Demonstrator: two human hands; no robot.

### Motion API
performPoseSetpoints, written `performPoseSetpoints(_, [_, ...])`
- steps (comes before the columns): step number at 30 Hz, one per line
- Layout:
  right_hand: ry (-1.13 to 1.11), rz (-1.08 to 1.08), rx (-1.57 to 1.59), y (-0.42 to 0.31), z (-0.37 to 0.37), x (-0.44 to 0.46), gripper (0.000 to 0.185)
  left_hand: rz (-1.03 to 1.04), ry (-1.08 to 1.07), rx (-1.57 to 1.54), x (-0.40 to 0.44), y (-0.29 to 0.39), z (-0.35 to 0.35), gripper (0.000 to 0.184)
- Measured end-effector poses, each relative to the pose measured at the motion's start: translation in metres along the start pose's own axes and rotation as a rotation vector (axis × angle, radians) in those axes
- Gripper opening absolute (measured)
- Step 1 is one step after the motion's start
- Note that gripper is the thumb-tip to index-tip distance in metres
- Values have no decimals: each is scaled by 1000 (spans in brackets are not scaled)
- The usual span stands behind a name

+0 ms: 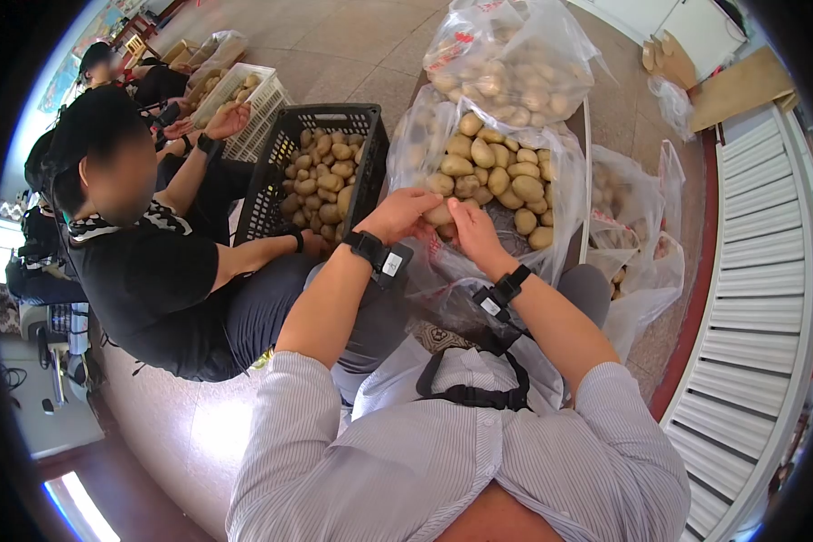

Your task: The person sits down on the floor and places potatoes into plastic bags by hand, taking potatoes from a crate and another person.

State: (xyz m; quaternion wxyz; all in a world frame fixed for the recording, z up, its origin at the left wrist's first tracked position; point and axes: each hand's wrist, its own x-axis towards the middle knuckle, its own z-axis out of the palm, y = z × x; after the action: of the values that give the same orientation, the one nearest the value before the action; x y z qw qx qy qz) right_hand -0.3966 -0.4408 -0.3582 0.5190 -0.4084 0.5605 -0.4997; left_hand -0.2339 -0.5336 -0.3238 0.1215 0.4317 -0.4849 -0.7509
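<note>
Both of my hands meet at the near left edge of an open clear plastic bag (565, 194) full of potatoes (501, 167). My left hand (403, 217) has its fingers closed around a potato (439, 215). On the other side of that potato, my right hand (475, 233) touches it with thumb and fingers pressed together. Loose potatoes lie just beyond my fingertips. Black straps with small white-labelled boxes sit on both wrists.
A black crate (376, 144) of potatoes stands to the left, beside a seated co-worker (144, 262). A white crate (275, 95) is behind it. Another potato bag (524, 54) stands beyond; more bags (637, 217) lie right, near a white radiator (750, 298).
</note>
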Motion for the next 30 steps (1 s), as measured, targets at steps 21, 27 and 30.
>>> performPoseSetpoints(21, [126,-270,-1248,41,-30,2,50,171,335,-476,14,6,-50,23])
performPoseSetpoints(27, [38,-101,-1281,33,-35,-11,60,195,428,-569,5,8,-72,25])
performPoseSetpoints(30, [68,-100,-1285,38,-35,-14,63,191,478,-609,6,-1,-94,26])
